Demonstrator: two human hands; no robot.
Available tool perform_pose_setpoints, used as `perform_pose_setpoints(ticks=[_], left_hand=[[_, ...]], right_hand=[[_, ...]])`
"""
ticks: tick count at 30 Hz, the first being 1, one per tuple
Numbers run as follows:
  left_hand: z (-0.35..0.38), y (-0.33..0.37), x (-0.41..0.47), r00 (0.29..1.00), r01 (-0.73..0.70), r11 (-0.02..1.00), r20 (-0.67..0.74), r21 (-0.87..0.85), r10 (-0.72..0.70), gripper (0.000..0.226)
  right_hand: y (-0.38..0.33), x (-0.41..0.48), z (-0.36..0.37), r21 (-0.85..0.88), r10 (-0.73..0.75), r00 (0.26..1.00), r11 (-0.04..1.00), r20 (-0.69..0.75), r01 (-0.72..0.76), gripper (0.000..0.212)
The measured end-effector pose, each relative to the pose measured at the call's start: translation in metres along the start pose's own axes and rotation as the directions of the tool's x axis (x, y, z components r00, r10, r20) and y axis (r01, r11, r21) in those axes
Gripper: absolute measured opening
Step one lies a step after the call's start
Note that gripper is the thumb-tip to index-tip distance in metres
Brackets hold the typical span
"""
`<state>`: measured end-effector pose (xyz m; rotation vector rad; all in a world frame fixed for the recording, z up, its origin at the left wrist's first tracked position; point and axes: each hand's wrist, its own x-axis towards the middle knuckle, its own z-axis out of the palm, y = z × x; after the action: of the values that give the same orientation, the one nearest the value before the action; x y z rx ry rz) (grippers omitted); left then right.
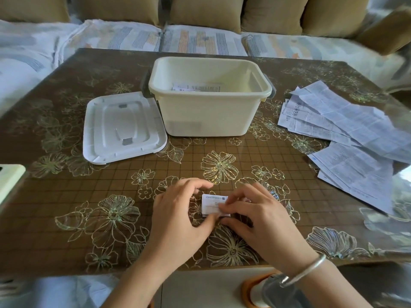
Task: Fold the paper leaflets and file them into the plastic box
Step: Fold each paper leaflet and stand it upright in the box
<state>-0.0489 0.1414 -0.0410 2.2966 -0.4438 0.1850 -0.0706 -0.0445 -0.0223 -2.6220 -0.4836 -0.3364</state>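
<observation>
Floral table (66, 196) by sofa (200, 41), L grip (178, 218) & R grip (262, 221) pinching folded leaflet (212, 204)

a home living room: cushioned sofa (200, 38) behind a floral-covered table (89, 207).

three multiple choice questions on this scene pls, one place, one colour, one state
1. Where is the lid of the box?
A) on the box
B) on the table, to its left
C) on the sofa

2. What colour is the box?
A) blue
B) cream
C) red

3. How is the leaflet between the left hand and right hand?
A) folded small
B) spread open
C) crumpled

Answers: 1 B, it lies flat beside the open box; 2 B, cream walls; 3 A, a small folded rectangle.
</observation>
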Motion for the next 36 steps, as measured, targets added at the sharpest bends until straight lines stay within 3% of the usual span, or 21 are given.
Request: perform_pose_setpoints(ticks=[4,10,13,17,19,23,26,29,32,36], left_hand=[[-0.012,-0.011,0.005,0.99,-0.119,0.992,0.086,0.033,0.116,0.022],[-0.025,-0.014,0.022,0.962,-0.234,0.971,0.158,0.056,0.223,0.021],[-0.03,-0.009,0.038,0.974,-0.212,0.977,0.09,0.024,0.209,0.012],[-0.054,0.01,0.066,0.981,-0.193,0.981,0.031,-0.028,0.194,0.028],[-0.069,0.019,0.085,0.978,-0.21,0.977,0.005,-0.033,0.21,0.02],[-0.104,0.018,0.129,0.951,-0.203,0.978,-0.246,-0.045,0.186,0.016],[-0.117,0.003,0.163,0.91,-0.11,0.993,-0.405,-0.041,0.084,0.018],[-0.108,-0.015,0.196,0.894,-0.02,0.999,-0.447,-0.045,-0.002,0.017],[-0.092,-0.025,0.216,0.905,0.079,0.99,-0.409,-0.117,-0.12,0.018],[-0.084,-0.028,0.219,0.91,0.127,0.979,-0.374,-0.16,-0.179,0.019]], right_hand=[[0.003,0.008,-0.003,-0.017,-0.098,0.995,0.995,0.015,0.099,0.022],[0.006,0.017,-0.009,-0.154,-0.259,0.966,0.954,0.006,0.256,0.018],[0.002,0.034,-0.016,-0.128,-0.226,0.974,0.965,0.028,0.228,0.015],[-0.004,0.069,-0.035,-0.004,-0.142,0.99,0.99,0.011,0.142,0.011],[-0.006,0.092,-0.053,0.067,-0.09,0.996,0.994,-0.013,0.091,0.017],[0.002,0.15,-0.099,0.268,0.005,0.996,0.963,-0.084,0.018,0.01],[0.015,0.203,-0.118,0.274,0.012,0.992,0.961,-0.126,0.023,0.006],[0.029,0.254,-0.106,0.16,0.018,0.999,0.987,0.027,-0.022,0.004],[0.039,0.288,-0.078,-0.037,-0.019,0.98,0.999,0.196,0.027,0.01],[0.045,0.305,-0.051,-0.147,-0.033,0.958,0.986,0.286,0.078,0.011]])
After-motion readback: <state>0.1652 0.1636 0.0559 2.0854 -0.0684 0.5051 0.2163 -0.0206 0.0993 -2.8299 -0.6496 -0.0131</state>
